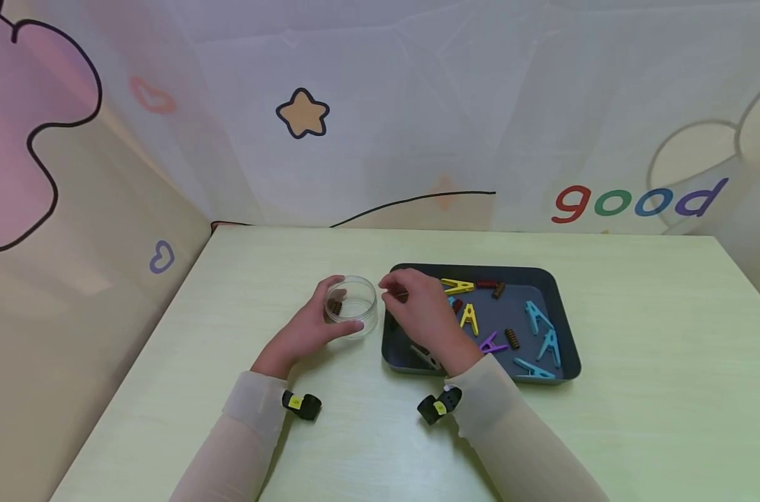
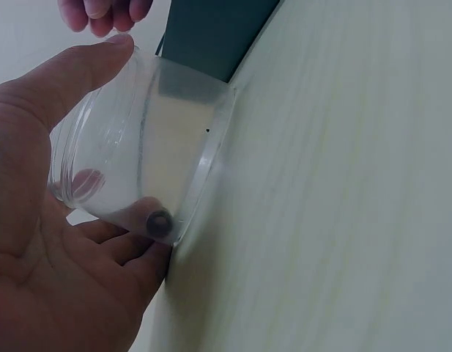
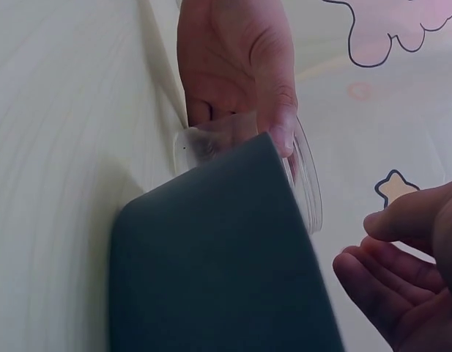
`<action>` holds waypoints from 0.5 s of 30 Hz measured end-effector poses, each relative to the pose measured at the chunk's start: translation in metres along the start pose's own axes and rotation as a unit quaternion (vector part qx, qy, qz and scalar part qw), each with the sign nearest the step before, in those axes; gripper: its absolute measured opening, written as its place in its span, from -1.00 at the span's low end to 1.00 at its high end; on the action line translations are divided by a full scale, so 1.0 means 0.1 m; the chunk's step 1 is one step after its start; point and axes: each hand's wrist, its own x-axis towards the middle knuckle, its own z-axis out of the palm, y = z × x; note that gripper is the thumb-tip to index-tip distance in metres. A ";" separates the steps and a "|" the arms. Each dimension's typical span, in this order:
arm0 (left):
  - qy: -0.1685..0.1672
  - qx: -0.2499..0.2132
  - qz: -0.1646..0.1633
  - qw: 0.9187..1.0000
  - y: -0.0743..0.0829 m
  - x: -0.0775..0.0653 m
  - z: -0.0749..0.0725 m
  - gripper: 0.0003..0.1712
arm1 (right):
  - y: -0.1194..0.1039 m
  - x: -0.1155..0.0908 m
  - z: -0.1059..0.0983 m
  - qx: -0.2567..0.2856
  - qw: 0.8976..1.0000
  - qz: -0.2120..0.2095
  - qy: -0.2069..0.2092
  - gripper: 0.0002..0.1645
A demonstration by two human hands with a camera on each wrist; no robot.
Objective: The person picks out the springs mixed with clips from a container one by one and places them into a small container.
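Pale sleeves [image 1: 236,439] reach over the surface [image 1: 669,348]; a right wrist leaning lower could tip the tray [image 1: 512,307] and spill its springs [image 1: 512,339] and clips [image 1: 469,318]. Just left of it, the left grip [image 1: 306,326] curls round the clear jar [image 1: 358,307], a dark spring [image 1: 337,307] inside; uneven squeezing might tilt it. Beside the jar, the right grip [image 1: 425,307] hangs with fingers bent, thumb close; whether it pinches anything I cannot tell. Anything released short could drop between jar and tray.
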 end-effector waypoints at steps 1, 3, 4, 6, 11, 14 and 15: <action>0.000 0.000 0.000 1.000 0.00 0.00 0.00 0.05 | 0.00 0.00 0.00 -0.003 1.000 0.005 -0.002 -0.80; 0.000 -0.001 0.000 1.000 0.00 0.00 0.00 0.05 | 0.01 0.01 0.00 -0.010 1.000 0.011 -0.006 -0.79; 0.001 -0.001 0.000 1.000 -0.01 0.00 0.00 0.05 | 0.01 0.01 0.00 -0.011 1.000 0.014 -0.008 -0.79; 0.002 0.000 -0.001 1.000 -0.01 0.00 0.00 0.05 | 0.02 0.02 -0.01 -0.012 1.000 0.017 -0.012 -0.78; -0.002 0.003 -0.006 1.000 0.02 -0.01 -0.01 0.03 | 0.04 0.02 0.00 -0.013 0.999 0.023 -0.022 -0.74; -0.007 0.000 -0.009 1.000 0.11 -0.06 -0.02 0.02 | 0.06 0.02 0.00 -0.014 0.999 0.034 -0.029 -0.72; -0.008 0.000 -0.010 1.000 0.15 -0.09 -0.02 0.02 | 0.06 0.02 0.00 -0.016 0.999 0.037 -0.031 -0.71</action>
